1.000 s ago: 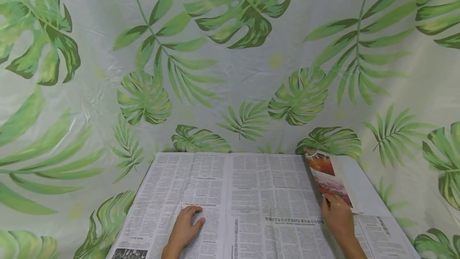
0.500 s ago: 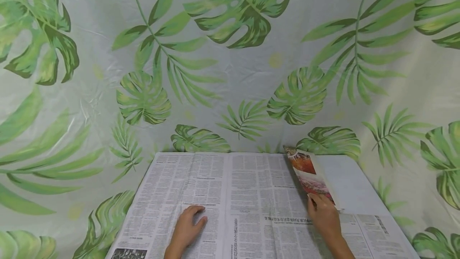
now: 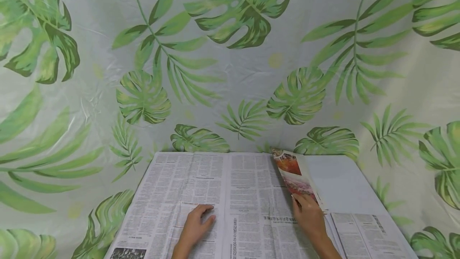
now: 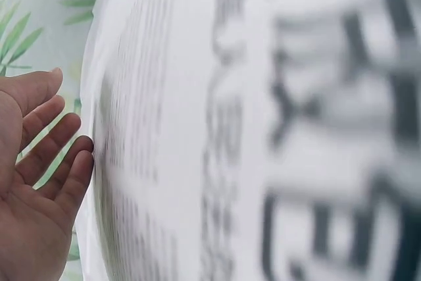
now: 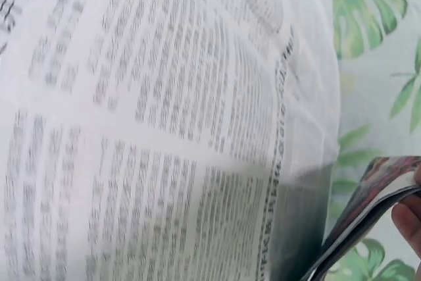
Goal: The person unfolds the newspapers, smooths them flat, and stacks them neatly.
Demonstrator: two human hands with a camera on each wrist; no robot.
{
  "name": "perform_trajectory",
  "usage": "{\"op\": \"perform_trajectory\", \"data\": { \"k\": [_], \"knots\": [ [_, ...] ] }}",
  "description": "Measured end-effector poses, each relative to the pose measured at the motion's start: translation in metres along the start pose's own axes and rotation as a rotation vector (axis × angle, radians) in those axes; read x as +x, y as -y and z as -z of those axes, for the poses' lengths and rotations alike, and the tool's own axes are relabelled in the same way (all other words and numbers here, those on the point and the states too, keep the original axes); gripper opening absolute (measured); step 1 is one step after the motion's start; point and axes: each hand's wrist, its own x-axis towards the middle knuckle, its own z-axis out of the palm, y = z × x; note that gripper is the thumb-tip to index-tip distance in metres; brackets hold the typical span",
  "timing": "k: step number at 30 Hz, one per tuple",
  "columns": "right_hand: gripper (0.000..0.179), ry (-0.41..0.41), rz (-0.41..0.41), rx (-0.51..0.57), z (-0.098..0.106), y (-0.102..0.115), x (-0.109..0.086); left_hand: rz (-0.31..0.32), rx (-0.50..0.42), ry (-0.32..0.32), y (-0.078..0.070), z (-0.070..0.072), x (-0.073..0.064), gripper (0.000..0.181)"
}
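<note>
My right hand (image 3: pixel 310 215) pinches the near end of a thin magazine (image 3: pixel 296 177) with colour photos of orange and pink on its cover. The magazine slants over the right half of the spread newspaper (image 3: pixel 248 187), its far end by the back edge. In the right wrist view, fingertips (image 5: pixel 409 225) grip the edges of its layered pages (image 5: pixel 375 195). My left hand (image 3: pixel 197 223) rests over the left half of the newspaper, holding nothing. Its fingers are relaxed and slightly bent in the left wrist view, fingertips right at the paper.
A pale bare surface (image 3: pixel 336 175) shows at the back right of the table. Another newspaper section (image 3: pixel 363 231) lies in front of it. A leaf-patterned curtain (image 3: pixel 230 71) hangs behind the table and around both sides.
My right hand has carried the magazine leftward, and more of the pale surface shows on its right. My left hand has shifted slightly to the right.
</note>
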Motion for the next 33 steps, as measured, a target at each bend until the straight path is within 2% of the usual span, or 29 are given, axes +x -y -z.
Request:
{"op": "perform_trajectory", "data": {
  "k": [5, 11, 16, 21, 27, 33],
  "knots": [
    [0.024, 0.054, -0.010, 0.003, -0.008, 0.018, -0.004, -0.042, -0.009, 0.004, -0.004, -0.009, 0.002, 0.033],
    [0.025, 0.114, -0.035, 0.042, -0.017, 0.039, -0.011, -0.027, -0.060, 0.040, -0.012, -0.018, 0.007, 0.035],
    [0.027, 0.120, -0.034, 0.074, -0.022, 0.052, -0.018, 0.006, -0.101, 0.082, -0.022, -0.023, 0.011, 0.038],
    [0.028, 0.117, -0.023, 0.111, -0.028, 0.064, -0.024, 0.021, -0.132, 0.092, -0.028, -0.030, 0.014, 0.037],
    [0.026, 0.126, -0.055, 0.157, -0.033, 0.078, -0.031, 0.009, -0.166, 0.101, -0.030, -0.038, 0.014, 0.036],
    [0.025, 0.134, -0.105, 0.258, -0.041, 0.087, -0.043, -0.005, -0.161, 0.075, -0.031, -0.041, 0.013, 0.034]
  ]
}}
